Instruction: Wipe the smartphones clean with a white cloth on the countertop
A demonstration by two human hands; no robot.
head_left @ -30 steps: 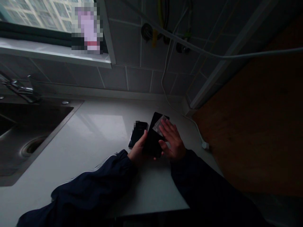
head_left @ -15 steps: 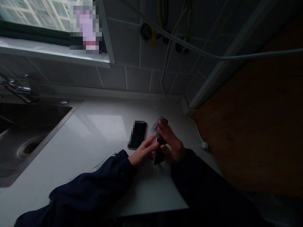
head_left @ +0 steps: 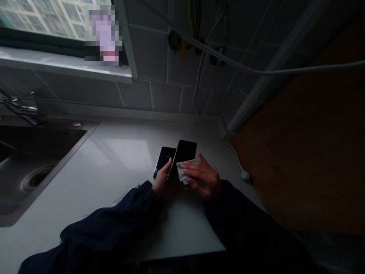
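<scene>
A black smartphone [head_left: 186, 150] is held up off the counter in my left hand [head_left: 163, 180], thumb along its left edge and the other fingers hidden behind it. My right hand [head_left: 203, 177] presses a whitish wipe [head_left: 181, 174] flat against the lower part of the phone's dark face; its fingers lie over the cloth and the thumb is bent below. Just left of the held phone, a second black phone [head_left: 163, 158] lies on the white counter, partly covered by my left thumb.
To the left is a steel sink [head_left: 17, 198] with a chrome faucet [head_left: 27, 108]. A white cable [head_left: 199, 114] runs down the tiled wall to a white plug [head_left: 245, 175] on the counter's right. A brown wooden panel [head_left: 308, 160] borders the right side. Upper left is a window sill [head_left: 57, 62].
The held phone has turned from edge-on to showing its broad dark face. My right hand has moved down with the wipe, and my left thumb now lies along the phone's edge.
</scene>
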